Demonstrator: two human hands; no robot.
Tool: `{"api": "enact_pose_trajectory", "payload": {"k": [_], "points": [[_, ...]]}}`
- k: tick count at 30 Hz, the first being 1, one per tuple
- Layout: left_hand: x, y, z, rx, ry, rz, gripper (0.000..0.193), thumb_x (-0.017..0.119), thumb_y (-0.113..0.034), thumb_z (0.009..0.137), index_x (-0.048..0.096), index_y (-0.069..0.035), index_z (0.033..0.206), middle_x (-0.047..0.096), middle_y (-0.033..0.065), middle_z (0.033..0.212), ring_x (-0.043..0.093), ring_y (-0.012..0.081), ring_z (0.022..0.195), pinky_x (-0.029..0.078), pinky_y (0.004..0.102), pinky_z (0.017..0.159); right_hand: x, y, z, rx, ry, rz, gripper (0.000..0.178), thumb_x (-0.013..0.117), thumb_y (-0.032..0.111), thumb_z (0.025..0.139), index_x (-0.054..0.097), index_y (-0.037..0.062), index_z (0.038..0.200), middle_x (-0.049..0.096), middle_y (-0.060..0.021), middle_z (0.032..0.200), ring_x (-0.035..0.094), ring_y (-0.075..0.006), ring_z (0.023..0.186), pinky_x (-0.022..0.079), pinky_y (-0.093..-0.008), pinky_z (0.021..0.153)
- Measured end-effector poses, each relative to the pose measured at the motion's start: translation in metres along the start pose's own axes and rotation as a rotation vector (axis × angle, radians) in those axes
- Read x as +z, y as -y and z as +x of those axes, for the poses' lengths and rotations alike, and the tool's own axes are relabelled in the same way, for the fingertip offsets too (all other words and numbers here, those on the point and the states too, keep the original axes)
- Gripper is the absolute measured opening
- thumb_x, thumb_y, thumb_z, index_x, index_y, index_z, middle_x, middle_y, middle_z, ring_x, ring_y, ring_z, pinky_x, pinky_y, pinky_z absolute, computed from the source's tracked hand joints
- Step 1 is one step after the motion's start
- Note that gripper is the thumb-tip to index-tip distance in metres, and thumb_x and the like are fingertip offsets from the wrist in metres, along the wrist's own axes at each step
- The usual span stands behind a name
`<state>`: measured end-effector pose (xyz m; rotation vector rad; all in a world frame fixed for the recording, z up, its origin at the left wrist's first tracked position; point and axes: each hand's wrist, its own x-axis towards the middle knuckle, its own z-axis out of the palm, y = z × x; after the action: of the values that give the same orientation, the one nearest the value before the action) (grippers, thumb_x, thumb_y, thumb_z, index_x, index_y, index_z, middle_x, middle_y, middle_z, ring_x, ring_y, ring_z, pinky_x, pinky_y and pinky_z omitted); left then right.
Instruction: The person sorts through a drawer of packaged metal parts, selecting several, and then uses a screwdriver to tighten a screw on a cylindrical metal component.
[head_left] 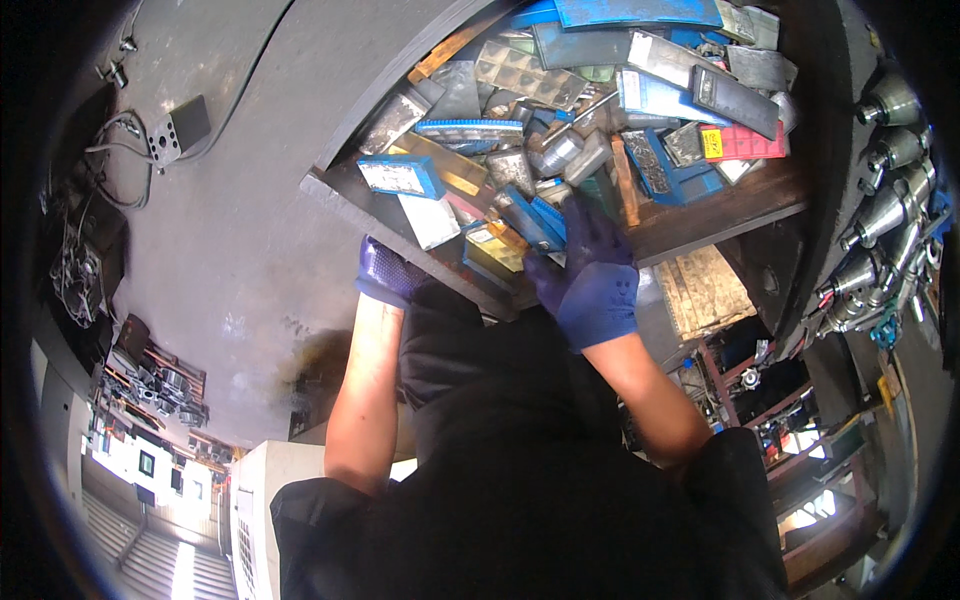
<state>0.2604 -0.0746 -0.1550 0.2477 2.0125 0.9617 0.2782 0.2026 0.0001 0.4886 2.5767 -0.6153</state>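
Note:
An open drawer point(345, 205) full of small flat boxes and metal pieces lies in front of me. My left hand point(388, 274), in a dotted purple glove, is against the outer side of its front panel; the fingers are mostly hidden. My right hand point(597, 285), in a blue-purple glove, reaches over the front edge with fingers stretched among the contents and thumb apart. Nothing shows gripped in it. Close to its fingers are a blue case point(528, 217), a rusty brown bar point(625, 180) and a yellow-labelled box point(495, 248).
A red case point(742, 142) and a dark flat box point(735, 100) lie at the drawer's right. Metal tool holders point(888, 150) line the far right. A grey block with holes point(178, 132) and a cable rest on the grey surface at left. Below right is a wooden board point(705, 290).

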Motion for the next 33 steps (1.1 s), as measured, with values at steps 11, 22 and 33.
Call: {"api": "enact_pose_trajectory", "payload": {"k": [11,22,33], "points": [[0.017,0.007,0.004,-0.076,-0.069,-0.944,0.036,0.038,-0.024,0.103,0.05,-0.006,0.131,0.057,0.013,0.131,0.055,0.0242,0.119,0.045,0.0356,0.101,0.02,0.003,0.009,0.185,-0.104,0.534,0.074,0.084,0.027,0.072,0.051,0.0041,0.133,0.058,-0.0259,0.121,0.06,-0.042,0.109,0.05,-0.048,0.092],[0.003,-0.006,0.01,-0.08,0.102,-1.354,0.05,0.025,-0.031,0.105,0.041,-0.006,0.145,0.049,0.0115,0.147,0.049,0.0271,0.132,0.038,0.0398,0.112,0.001,0.0,0.002,0.101,-0.098,0.626,0.052,0.083,0.02,0.075,0.058,0.0023,0.118,0.063,-0.0174,0.113,0.064,-0.0312,0.103,0.052,-0.039,0.088],[0.007,0.006,0.008,-0.021,0.048,-0.4,0.046,0.028,-0.028,0.106,0.043,-0.004,0.142,0.053,0.0121,0.142,0.052,0.0267,0.128,0.04,0.0397,0.11,-0.07,-0.056,0.039,0.153,-0.647,0.499,0.053,0.073,-0.004,0.082,0.055,-0.0034,0.132,0.062,-0.0154,0.125,0.061,-0.0222,0.111,0.048,-0.0354,0.098]]}}
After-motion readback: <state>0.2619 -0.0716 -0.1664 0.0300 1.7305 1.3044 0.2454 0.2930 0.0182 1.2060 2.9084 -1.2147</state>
